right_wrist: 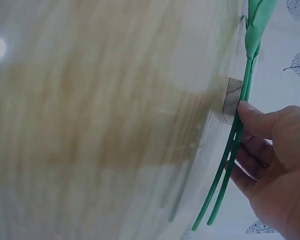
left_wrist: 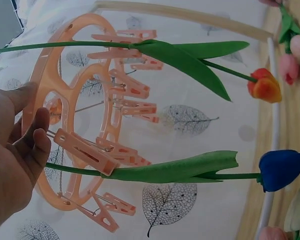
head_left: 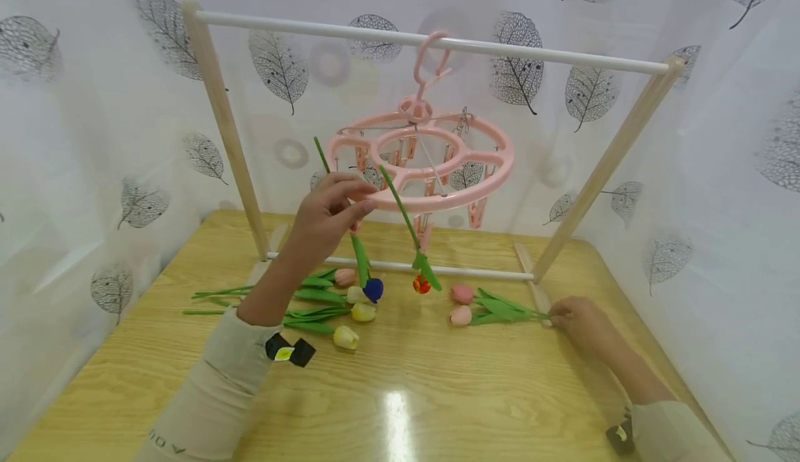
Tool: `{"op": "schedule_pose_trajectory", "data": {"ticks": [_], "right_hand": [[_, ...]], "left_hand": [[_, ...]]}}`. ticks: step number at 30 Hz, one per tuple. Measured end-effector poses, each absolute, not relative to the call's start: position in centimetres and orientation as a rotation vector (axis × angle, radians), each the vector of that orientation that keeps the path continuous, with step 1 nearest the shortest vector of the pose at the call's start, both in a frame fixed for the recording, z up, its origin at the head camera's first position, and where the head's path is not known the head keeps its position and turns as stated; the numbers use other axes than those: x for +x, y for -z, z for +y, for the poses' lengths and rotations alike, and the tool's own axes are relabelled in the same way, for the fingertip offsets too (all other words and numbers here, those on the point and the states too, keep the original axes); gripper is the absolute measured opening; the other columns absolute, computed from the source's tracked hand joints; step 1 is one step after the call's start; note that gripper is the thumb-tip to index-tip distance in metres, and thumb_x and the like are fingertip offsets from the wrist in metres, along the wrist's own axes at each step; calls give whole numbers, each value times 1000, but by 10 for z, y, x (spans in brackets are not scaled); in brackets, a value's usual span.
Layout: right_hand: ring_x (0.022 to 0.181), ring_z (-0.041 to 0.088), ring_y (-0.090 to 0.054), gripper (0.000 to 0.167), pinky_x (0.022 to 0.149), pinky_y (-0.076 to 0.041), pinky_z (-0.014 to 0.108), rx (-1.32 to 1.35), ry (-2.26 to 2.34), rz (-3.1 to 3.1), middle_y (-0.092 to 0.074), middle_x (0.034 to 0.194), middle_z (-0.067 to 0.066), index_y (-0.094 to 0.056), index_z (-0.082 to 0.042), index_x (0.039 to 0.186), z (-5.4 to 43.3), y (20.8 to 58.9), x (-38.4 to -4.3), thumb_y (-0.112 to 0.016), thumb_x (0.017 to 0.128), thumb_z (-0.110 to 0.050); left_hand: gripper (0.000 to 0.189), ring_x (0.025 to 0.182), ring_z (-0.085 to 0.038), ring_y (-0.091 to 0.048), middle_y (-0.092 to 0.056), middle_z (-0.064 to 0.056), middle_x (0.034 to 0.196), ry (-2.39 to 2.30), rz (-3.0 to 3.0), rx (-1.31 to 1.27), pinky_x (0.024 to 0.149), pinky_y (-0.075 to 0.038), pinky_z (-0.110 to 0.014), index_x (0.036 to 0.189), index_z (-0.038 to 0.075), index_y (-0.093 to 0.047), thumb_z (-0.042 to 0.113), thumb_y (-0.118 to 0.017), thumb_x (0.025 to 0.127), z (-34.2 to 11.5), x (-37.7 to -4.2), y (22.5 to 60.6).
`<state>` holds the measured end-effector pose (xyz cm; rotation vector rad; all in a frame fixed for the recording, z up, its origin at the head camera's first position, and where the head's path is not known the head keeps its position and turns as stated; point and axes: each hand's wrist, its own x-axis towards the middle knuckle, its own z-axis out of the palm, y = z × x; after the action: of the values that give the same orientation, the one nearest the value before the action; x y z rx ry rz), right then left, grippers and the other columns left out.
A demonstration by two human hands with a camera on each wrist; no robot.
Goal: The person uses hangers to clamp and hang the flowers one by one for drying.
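A pink round clip hanger point(head_left: 487, 187) hangs by its hook from a white rod. My left hand point(head_left: 319, 222) grips the near left edge of its ring, thumb and fingers on either side. Two artificial tulips hang head down from the clips: a blue tulip point(left_wrist: 282, 170) close below the left hand, and an orange-red tulip point(left_wrist: 264, 86) farther right. On the right, my right hand point(head_left: 584, 326) pinches the green stems point(right_wrist: 221, 175) of two pink tulips point(head_left: 461, 294) between thumb and fingers. Their heads point left, low over the table.
Wooden posts point(head_left: 225, 121) carry the white rod point(head_left: 312, 28), and a lower bar point(head_left: 481, 271) joins them near the table point(head_left: 475, 392). Several tulips, among them a yellow one point(head_left: 346, 337), lie at the left under my left forearm. Leaf-patterned curtain point(head_left: 706, 142) surrounds the table's back and sides.
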<state>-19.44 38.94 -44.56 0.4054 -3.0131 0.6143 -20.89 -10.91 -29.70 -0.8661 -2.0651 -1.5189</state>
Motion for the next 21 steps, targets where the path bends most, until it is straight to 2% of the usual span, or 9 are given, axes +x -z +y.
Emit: {"op": "schedule_pose_trajectory", "data": {"ticks": [4, 9, 14, 17, 21], "right_hand": [[89, 34, -66, 4, 81, -53, 54, 372, -632, -2996, -72, 93, 13, -76, -4, 91, 392, 446, -193, -73, 87, -5], [94, 39, -66, 6, 84, -52, 58, 330, -655, -2943, -72, 97, 16, -75, -3, 93, 394, 442, -189, -70, 90, -4], [100, 45, -64, 8, 88, -50, 62, 291, -666, -2921, -72, 102, 21, -73, -1, 97, 397, 439, -189, -67, 94, -4], [98, 43, -64, 8, 84, -52, 59, 290, -655, -2913, -72, 103, 21, -73, -1, 97, 396, 435, -188, -67, 93, -4], [91, 31, -64, 4, 77, -52, 45, 316, -669, -2908, -72, 100, 15, -74, -5, 95, 389, 427, -183, -71, 91, -5]], "left_hand": [[22, 67, -23, -55, -55, -2, 124, 1511, -2059, -870, 61, -53, -27, 120, 9, -71, 15, -65, 99, -109, -210, 298], [22, 66, -23, -56, -56, -3, 123, 1511, -2055, -871, 61, -52, -23, 119, 9, -72, 15, -66, 99, -108, -210, 298], [21, 66, -21, -56, -56, -2, 123, 1508, -2057, -870, 61, -53, -27, 119, 9, -72, 14, -66, 99, -109, -210, 297], [21, 66, -21, -56, -56, -2, 123, 1510, -2056, -876, 60, -54, -32, 118, 10, -72, 13, -66, 99, -109, -209, 298], [21, 66, -20, -56, -56, -2, 121, 1520, -2060, -881, 59, -54, -35, 119, 10, -72, 14, -66, 99, -110, -209, 298]]}}
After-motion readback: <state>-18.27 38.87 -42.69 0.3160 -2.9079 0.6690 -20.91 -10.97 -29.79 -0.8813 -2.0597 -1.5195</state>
